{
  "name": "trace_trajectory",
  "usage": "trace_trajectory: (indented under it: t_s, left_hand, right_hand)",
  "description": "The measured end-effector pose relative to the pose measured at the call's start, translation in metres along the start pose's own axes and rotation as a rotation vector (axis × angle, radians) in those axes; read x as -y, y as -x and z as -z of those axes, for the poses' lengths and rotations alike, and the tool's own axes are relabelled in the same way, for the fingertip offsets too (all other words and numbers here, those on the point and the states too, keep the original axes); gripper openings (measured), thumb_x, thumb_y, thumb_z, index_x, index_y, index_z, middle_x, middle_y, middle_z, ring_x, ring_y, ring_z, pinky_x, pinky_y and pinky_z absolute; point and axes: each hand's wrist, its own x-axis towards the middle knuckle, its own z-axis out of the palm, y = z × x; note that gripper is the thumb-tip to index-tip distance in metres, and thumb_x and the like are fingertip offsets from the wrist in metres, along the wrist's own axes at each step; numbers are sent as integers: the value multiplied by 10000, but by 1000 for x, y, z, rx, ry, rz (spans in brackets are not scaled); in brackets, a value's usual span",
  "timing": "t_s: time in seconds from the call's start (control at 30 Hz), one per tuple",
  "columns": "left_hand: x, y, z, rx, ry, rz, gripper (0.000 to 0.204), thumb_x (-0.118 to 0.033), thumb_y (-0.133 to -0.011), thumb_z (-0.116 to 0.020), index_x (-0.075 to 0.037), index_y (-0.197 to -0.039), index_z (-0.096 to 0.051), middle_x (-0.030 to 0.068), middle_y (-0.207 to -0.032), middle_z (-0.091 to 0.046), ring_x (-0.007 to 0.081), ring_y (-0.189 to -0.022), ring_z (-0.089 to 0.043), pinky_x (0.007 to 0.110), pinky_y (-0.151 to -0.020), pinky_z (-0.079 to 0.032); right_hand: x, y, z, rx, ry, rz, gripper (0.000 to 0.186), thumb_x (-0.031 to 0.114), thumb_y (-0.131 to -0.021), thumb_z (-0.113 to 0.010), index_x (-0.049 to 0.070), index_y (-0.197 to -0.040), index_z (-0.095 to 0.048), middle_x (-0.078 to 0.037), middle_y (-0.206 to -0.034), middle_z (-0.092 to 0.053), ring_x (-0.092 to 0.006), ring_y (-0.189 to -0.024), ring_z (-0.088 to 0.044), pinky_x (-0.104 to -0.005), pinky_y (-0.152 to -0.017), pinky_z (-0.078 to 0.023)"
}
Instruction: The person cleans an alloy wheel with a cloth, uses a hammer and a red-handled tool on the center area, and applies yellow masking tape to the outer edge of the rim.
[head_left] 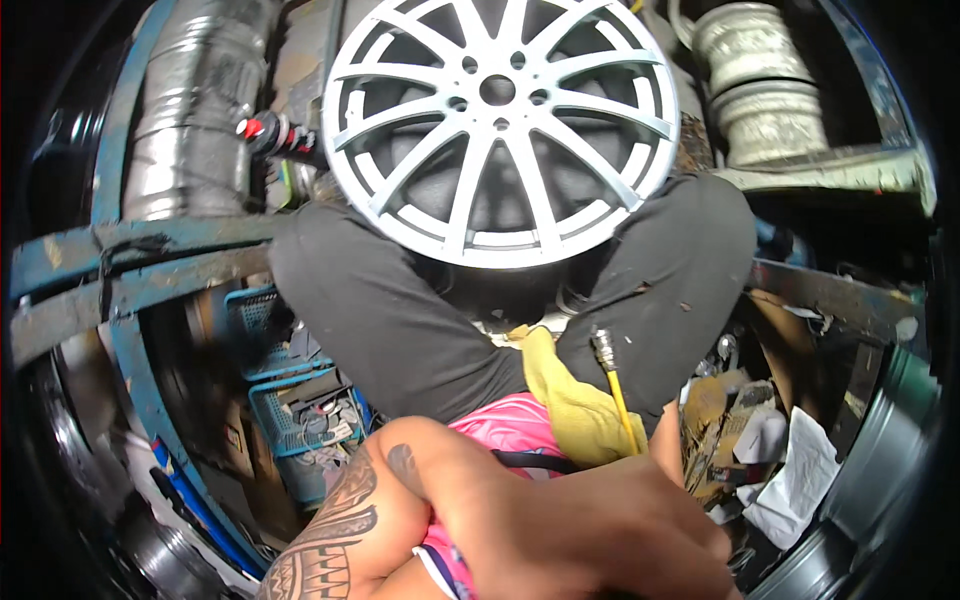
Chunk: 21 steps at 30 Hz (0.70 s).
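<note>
Prominently, at twelve o'clock, a white multi-spoke wheel (520, 112) stands beyond dark-trousered legs (380, 310), well apart from the hands. It looks rigid and probably heavy, its smooth face perhaps slippery and easily scratched; the outer rim at nine and three o'clock seems the surest hold. Toward five o'clock, the left hand (640, 530) is blurred, its grip impossible to tell; the right hand cannot be made out. Just above at one o'clock lies a yellow cloth (575, 405), likely soft, then a thin yellow hose (620, 408), probably bendy, best held by its metal fitting (603, 348).
</note>
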Motion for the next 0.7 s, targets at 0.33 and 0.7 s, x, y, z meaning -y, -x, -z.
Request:
trace_trajectory:
  t_s: [0.33, 0.7]
  left_hand:
    - [6, 9, 37, 577, -353, 214, 284, -215, -800, -683, -4, -628, -599, 207, -722, -679, 363, -563, -623, 459, -530, -481]
    - [107, 58, 142, -35, -1059, 1019, 745, -680, -928, -563, 37, -763, -686, 184, -653, -640, 309, -675, -668, 421, -686, -515]
  right_hand:
    - [202, -17, -5, -343, 247, 778, 245, 172, -1027, -633, -9, -1193, -622, -116, -1233, -635, -194, -1078, -612, -353, -1001, -482]
    - [295, 19, -123, 21, -520, 832, 709, 318, -758, -716, 89, -1336, -375, -83, -997, -424, -164, -767, -461, -285, -667, -421]
